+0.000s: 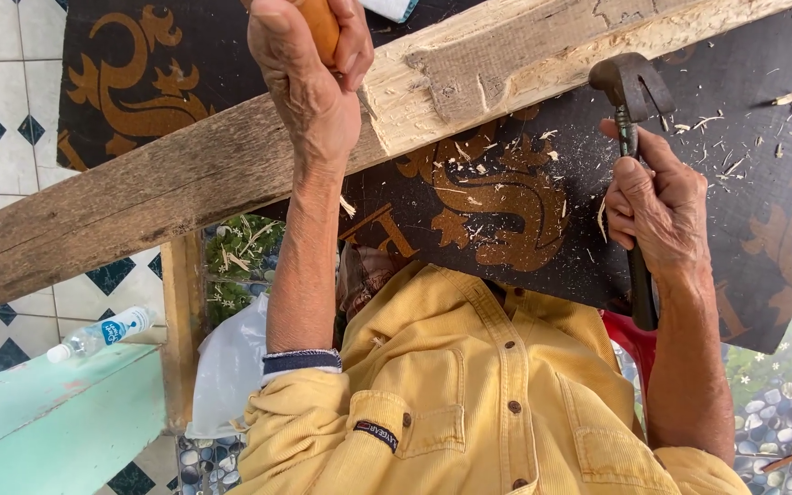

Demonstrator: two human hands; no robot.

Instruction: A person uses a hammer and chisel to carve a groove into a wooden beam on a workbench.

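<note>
While the left hand (309, 78) clasps a chisel's orange handle (323, 26) on the plank (231, 165) (heavy, stiff, splintery), the right hand (657, 211) grips a hammer (636, 92) mid-shaft.

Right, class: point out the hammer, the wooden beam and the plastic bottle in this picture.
hammer (632, 84): head view, on its dark metal head, above the right hand.
wooden beam (167, 188): head view, on its weathered grey face, left of the forearm.
plastic bottle (103, 334): head view, on its labelled middle.
</note>
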